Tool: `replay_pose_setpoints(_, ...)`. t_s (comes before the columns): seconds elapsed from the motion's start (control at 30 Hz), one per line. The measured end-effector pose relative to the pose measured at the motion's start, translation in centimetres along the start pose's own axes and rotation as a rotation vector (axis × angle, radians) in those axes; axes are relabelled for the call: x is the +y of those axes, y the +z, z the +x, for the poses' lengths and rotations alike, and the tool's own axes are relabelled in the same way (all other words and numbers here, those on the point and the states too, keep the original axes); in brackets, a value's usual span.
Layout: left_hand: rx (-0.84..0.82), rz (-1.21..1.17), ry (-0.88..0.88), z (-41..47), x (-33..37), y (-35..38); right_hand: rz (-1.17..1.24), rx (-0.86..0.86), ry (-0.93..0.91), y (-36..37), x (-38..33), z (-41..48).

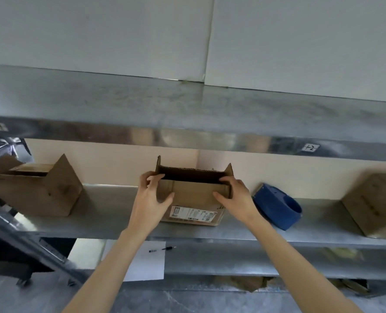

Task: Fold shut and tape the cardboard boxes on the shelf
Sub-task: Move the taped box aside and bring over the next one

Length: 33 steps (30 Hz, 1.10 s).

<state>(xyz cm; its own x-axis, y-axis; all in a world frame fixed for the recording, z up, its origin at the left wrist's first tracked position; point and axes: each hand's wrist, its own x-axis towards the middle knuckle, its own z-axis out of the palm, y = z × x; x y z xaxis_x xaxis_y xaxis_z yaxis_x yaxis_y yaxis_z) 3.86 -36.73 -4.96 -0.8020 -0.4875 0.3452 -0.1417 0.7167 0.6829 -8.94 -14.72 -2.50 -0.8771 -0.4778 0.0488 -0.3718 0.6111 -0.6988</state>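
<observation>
Head view: the box (pixel 194 196) sits on the shelf (pixel 110 222) between both hands. The left hand (pixel 152 195) and right hand (pixel 235 195) each pinch its near flap, fingers over the edge. The cardboard looks light and bendy, so hold it near the corners.

Head-worn wide-angle camera, my only view: it looks forward and down, close to the grey metal shelf (pixel 108 206), open brown cardboard box (pixel 194 195) centred, white wall (pixel 97 30) above.

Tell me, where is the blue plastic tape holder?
In the head view the blue plastic tape holder lies on the grey metal shelf, right of the open brown cardboard box that the right hand grips, with another cardboard box farther right.
</observation>
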Motion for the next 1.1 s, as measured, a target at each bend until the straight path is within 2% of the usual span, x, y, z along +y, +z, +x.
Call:
replay_pose_setpoints(0.2,0.058,-0.027,-0.101,-0.9,0.4,0.5,-0.004,-0.076,-0.032,0.3,0.5,0.6)
replay_pose_setpoints(0.33,0.08,-0.012,-0.153,-0.4,-0.7,-0.8,0.146,-0.049,0.041,1.6,-1.1,1.0)
replay_pose_setpoints(0.5,0.046,0.0,-0.164,0.4,-2.4,-2.3,0.164,-0.039,0.103,3.0,-2.7,1.4)
replay_pose_setpoints(0.9,-0.19,-0.205,0.016,0.5,-5.5,-5.5,0.081,-0.203,0.049,3.0,-4.2,1.4)
replay_pose_setpoints(1.1,-0.205,-0.255,0.062,-0.1,-6.2,-5.6,0.008,-0.138,0.017,3.2,-4.3,1.7)
